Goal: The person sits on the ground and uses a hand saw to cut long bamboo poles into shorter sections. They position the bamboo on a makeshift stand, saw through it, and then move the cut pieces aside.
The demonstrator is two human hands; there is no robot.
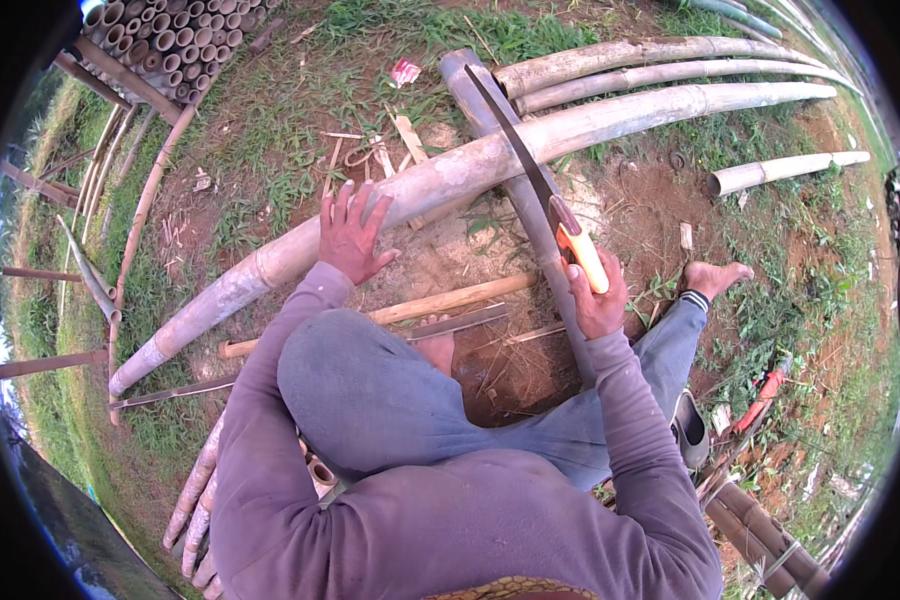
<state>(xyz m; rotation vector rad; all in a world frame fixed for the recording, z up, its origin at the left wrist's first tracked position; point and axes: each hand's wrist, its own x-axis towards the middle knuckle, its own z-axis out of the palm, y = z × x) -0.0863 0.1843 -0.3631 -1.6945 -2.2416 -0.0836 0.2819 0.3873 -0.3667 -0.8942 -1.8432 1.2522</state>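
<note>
A long, thick bamboo pole (450, 172) runs slantwise from the lower left to the upper right. It lies across a narrower grey pole (532, 215). My left hand (352, 238) rests against the near side of the bamboo, its fingers spread over the surface. My right hand (602, 300) is closed round the orange and yellow handle of a hand saw (520, 145). The saw's dark blade points up and to the left, passing over the bamboo near where the two poles cross. Whether its teeth are in the bamboo, I cannot tell.
More bamboo poles (660, 50) lie at the upper right, with a shorter bamboo piece (790, 172) nearer. A thin wooden pole (450, 300) lies before my knees. Stacked bamboo pieces (175, 40) fill the upper left. A shoe (690, 430) sits beside my right leg.
</note>
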